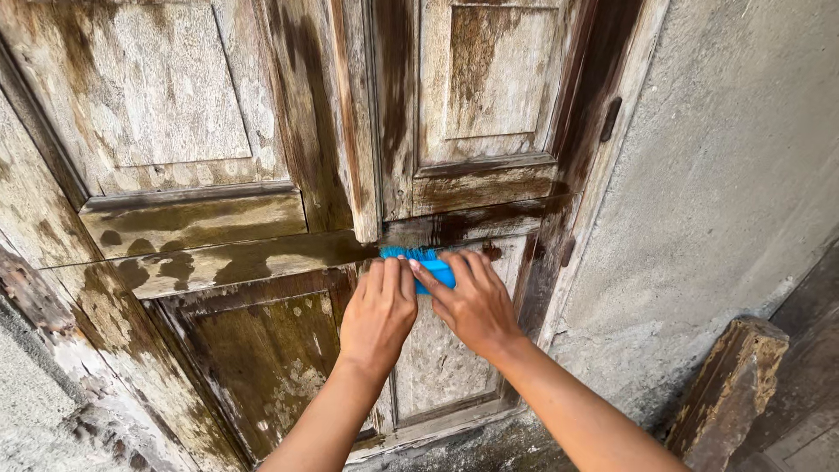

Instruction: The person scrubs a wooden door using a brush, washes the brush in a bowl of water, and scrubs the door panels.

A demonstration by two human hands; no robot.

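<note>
An old, weathered wooden double door (262,175) with raised panels fills most of the head view; its middle rail is dark and wet. A blue scrubbing brush (428,260) is pressed against the wet rail near the seam between the two door leaves. My left hand (380,310) grips the brush from the left, fingers over its back. My right hand (472,301) holds it from the right, fingers laid across the top. Only part of the brush and its bristles shows between my fingers.
A rough grey plaster wall (725,175) stands to the right of the door frame. A worn wooden block or post (730,385) leans at the lower right. A dark metal hinge (610,118) sits on the door's right edge.
</note>
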